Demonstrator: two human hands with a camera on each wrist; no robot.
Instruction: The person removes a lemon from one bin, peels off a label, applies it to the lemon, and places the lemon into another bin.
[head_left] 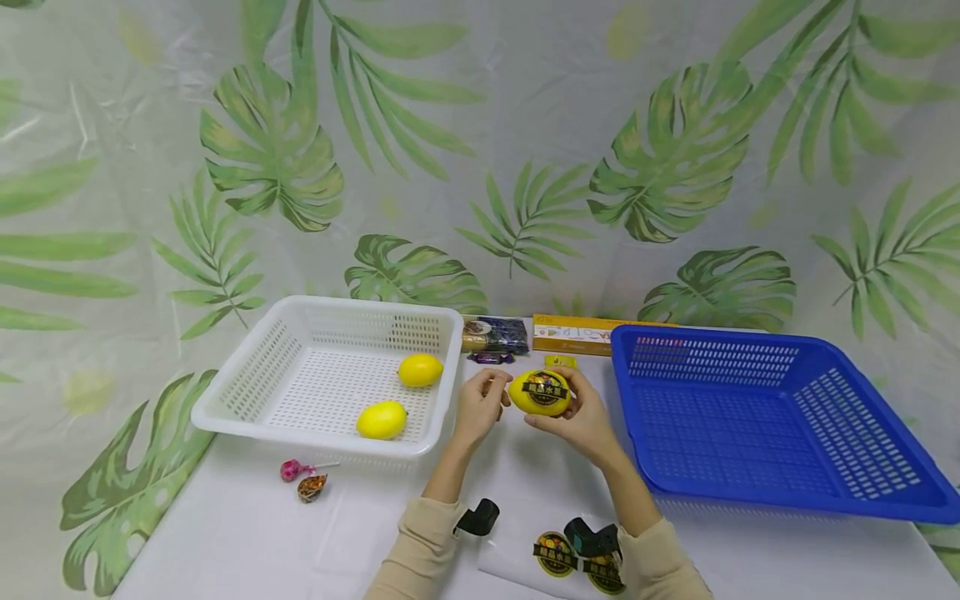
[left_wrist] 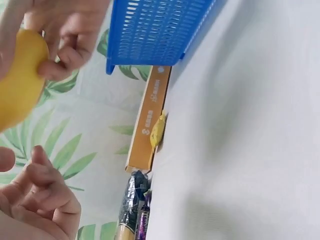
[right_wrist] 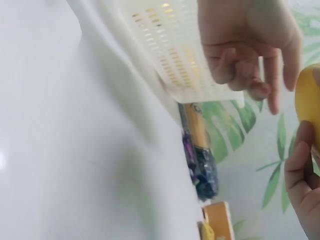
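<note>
My right hand grips a yellow lemon above the table, between the two baskets. A round black label with fruit pictures and gold characters sits on the lemon's near side. Just left of it is my left hand, its fingers loosely bent and nothing held; the right wrist view shows its fingertips a little apart from the lemon. On the table below, near my wrists, lies a white sheet bearing round labels of the same kind. Part of one label is hidden by the right wrist's black camera mount.
A white basket on the left holds two lemons. The blue basket stands on the right. Behind are an orange box, a dark packet and small wrapped candies. A pink lollipop and a brown-wrapped candy lie front left.
</note>
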